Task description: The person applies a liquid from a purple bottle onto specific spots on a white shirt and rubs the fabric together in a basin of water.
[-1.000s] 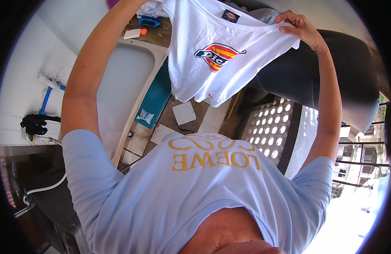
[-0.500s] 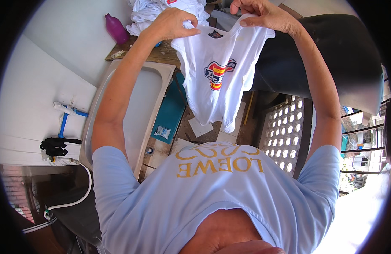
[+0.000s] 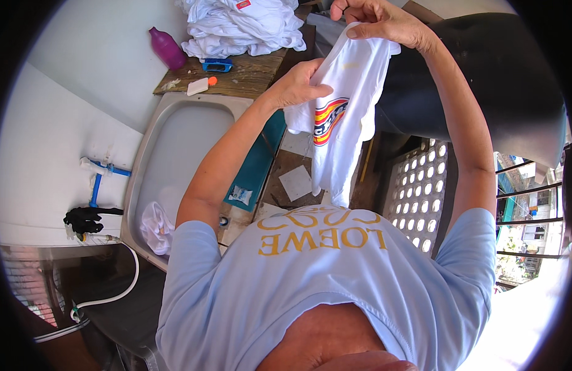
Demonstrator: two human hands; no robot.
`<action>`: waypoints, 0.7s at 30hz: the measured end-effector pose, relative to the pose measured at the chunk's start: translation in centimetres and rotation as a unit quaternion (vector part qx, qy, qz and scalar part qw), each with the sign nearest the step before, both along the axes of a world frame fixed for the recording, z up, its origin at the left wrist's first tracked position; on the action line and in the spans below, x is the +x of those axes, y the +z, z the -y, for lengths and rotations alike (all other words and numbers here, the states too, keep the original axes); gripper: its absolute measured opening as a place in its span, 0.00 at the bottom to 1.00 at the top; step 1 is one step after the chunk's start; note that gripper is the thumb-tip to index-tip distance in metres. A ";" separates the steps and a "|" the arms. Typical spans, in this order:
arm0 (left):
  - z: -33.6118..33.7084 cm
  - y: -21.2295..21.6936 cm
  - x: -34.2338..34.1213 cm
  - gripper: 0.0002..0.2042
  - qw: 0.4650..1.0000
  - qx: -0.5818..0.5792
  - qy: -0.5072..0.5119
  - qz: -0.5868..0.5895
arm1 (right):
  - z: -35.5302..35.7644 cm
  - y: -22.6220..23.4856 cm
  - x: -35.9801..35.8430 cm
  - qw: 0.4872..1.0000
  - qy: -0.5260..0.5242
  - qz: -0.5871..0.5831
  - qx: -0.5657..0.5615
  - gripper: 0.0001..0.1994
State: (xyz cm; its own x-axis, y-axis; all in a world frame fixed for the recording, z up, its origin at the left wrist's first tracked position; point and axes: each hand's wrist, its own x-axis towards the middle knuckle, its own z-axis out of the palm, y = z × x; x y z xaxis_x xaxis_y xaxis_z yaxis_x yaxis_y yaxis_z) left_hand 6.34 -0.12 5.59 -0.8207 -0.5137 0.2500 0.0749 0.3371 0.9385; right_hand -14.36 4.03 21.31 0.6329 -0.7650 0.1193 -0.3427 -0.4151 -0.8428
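Observation:
A white shirt with a red, yellow and dark printed emblem hangs in front of me, bunched lengthwise. My right hand pinches its upper edge, the thumb lying over the cloth. Lower down on the left side, my left hand grips the same shirt between thumb and fingers. The shirt's lower end dangles above the tiled floor, close to my chest. Part of its print is folded out of sight.
A stone-coloured sink holds cloudy water and a white cloth. On the wooden ledge are a heap of white clothes, a purple bottle, a blue brush and a white piece. A large black drum stands right.
My left hand has moved down and right, bringing its side of the shirt inward. The shirt went from spread wide to bunched and narrow. My right hand has barely moved.

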 end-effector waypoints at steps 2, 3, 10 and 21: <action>0.2 -0.3 0.2 0.22 0.997 0.072 -0.001 0.030 | 0.2 -0.4 -1.1 1.000 -0.014 -0.016 0.015 0.15; 0.3 -0.7 0.1 0.23 0.995 0.093 -0.005 0.027 | 0.3 -0.7 -1.7 1.000 -0.015 -0.013 0.004 0.15; -0.1 -1.4 -1.0 0.23 0.985 0.143 -0.066 0.072 | 1.9 -4.0 -4.8 0.999 -0.014 -0.014 -0.031 0.13; -1.5 -2.9 -1.4 0.18 0.971 0.236 0.044 -0.018 | 3.9 -7.6 -6.6 0.998 0.004 0.040 0.040 0.13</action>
